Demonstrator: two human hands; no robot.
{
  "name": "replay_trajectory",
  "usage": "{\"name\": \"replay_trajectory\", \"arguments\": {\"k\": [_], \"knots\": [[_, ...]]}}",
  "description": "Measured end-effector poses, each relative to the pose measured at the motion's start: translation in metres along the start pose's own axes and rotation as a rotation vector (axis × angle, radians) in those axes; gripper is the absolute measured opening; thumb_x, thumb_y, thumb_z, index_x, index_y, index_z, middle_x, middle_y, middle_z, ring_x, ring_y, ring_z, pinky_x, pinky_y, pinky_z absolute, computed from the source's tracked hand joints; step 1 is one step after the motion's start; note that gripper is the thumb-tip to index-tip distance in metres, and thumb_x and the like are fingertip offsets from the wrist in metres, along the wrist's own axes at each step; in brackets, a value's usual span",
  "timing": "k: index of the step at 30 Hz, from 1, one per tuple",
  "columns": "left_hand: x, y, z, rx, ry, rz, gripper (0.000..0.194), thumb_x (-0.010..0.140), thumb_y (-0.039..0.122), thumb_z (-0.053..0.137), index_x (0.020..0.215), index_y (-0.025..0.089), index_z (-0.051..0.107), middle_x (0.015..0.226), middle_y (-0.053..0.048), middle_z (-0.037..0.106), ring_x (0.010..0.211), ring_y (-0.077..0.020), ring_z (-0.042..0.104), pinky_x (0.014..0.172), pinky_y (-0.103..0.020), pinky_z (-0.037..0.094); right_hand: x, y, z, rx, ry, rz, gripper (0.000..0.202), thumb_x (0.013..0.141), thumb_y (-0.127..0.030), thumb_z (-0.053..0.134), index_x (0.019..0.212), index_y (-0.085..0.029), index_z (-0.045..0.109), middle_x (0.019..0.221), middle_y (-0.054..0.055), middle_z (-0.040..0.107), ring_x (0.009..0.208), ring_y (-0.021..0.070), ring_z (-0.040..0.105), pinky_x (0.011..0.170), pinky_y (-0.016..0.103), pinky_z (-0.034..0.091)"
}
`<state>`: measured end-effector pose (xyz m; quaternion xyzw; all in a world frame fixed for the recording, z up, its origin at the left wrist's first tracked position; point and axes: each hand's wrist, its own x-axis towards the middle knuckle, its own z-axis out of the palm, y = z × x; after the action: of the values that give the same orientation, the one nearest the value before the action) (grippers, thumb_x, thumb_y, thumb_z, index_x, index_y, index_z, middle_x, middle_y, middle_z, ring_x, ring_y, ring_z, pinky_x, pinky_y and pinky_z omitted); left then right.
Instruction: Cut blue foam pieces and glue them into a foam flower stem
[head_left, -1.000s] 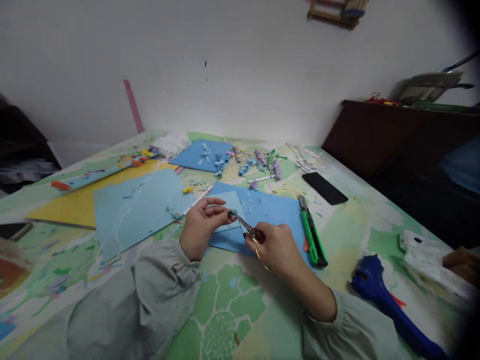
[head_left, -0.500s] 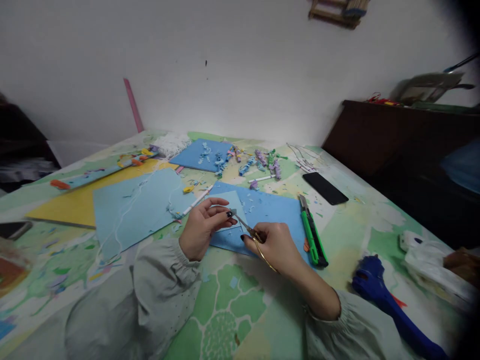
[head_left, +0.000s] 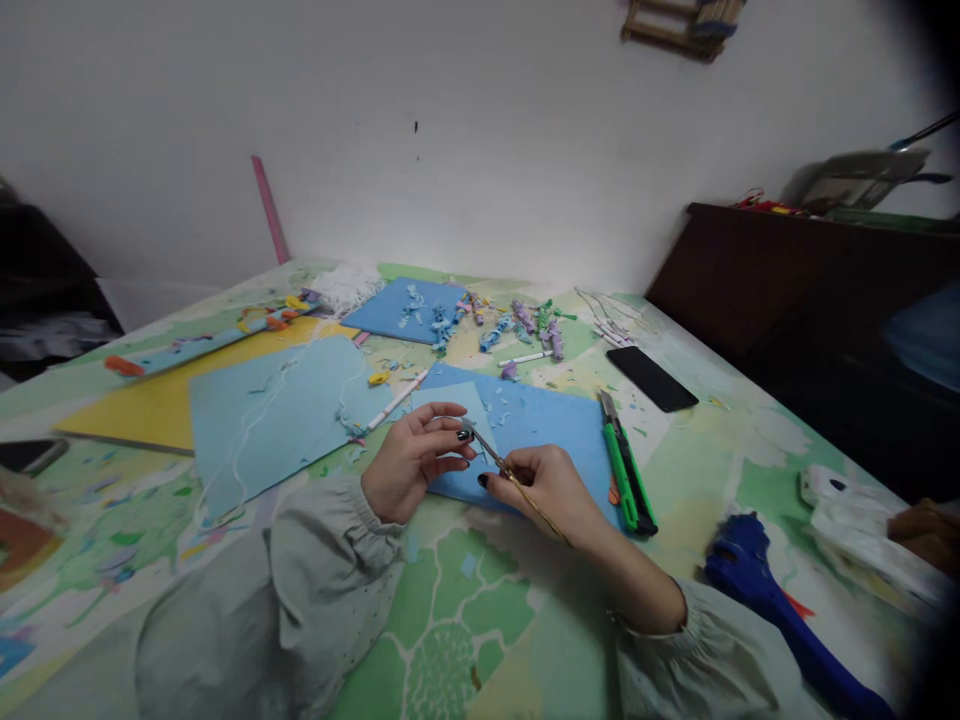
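Note:
Between thumb and fingertips, my left hand [head_left: 417,458] pinches a small light blue piece [head_left: 468,424]. Gold-handled scissors [head_left: 517,482] are in my right hand [head_left: 553,490], their blades reaching up-left to that piece. Both hands are over a blue sheet [head_left: 551,420], on which a smaller pale blue sheet [head_left: 469,396] lies, partly hidden by my left hand. Small blue scraps are scattered on the blue sheet. A green box cutter [head_left: 628,475] lies at its right edge, blade out.
Pale blue sheet [head_left: 277,410] over a yellow sheet [head_left: 127,410] at left; curled foam pieces [head_left: 523,318] at the back. Black phone [head_left: 652,378], blue glue gun [head_left: 772,590] and plastic bag [head_left: 862,535] at right. Pink strip [head_left: 270,210] leans on the wall.
The scissors have turned in my right hand, so their handles look narrower. My left fingers have shifted slightly around the small piece. The whole view has moved a little.

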<state>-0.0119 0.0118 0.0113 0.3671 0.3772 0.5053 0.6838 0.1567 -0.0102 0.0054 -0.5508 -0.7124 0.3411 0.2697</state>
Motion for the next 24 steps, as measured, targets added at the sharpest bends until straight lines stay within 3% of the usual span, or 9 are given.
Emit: {"name": "replay_trajectory", "arguments": {"k": [16, 24], "knots": [[0.0003, -0.0004, -0.0021, 0.069, -0.001, 0.106, 0.034, 0.056, 0.009, 0.069, 0.085, 0.015, 0.051, 0.063, 0.005, 0.058, 0.047, -0.0097, 0.056, 0.046, -0.022, 0.042, -0.0004, 0.0023, 0.0002, -0.005, -0.045, -0.013, 0.030, 0.071, -0.033, 0.053, 0.049, -0.017, 0.040, 0.049, -0.005, 0.028, 0.050, 0.0074, 0.027, 0.044, 0.020, 0.019], [0.0012, -0.0003, -0.0025, 0.081, 0.013, 0.116, 0.036, 0.055, 0.010, 0.070, 0.085, 0.015, 0.052, 0.063, 0.005, 0.058, 0.048, -0.0107, 0.057, 0.046, -0.022, 0.043, -0.0004, 0.0025, 0.0007, -0.047, 0.012, -0.040, 0.033, 0.070, -0.033, 0.054, 0.046, -0.017, 0.036, 0.049, -0.006, 0.026, 0.049, 0.0070, 0.025, 0.044, 0.020, 0.018]]}}
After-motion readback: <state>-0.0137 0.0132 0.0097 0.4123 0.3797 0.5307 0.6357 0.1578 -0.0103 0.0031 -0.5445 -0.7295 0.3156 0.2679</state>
